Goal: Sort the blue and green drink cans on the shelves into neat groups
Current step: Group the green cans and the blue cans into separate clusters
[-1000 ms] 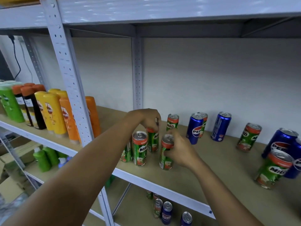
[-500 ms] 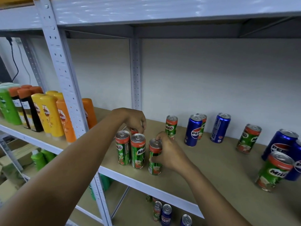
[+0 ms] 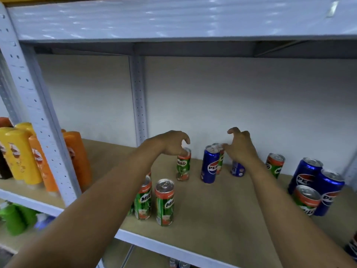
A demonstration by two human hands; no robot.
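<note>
Both hands reach toward the back of the shelf (image 3: 222,219), empty: the left hand (image 3: 172,143) hovers with curled, parted fingers just over a lone green Milo can (image 3: 183,165), and the right hand (image 3: 240,147) hangs loosely spread near a blue Pepsi can (image 3: 210,164). A small group of Milo cans (image 3: 156,200) stands together at the front. Sorting looks only begun: farther right, Pepsi and Milo cans (image 3: 316,186) are mixed.
</note>
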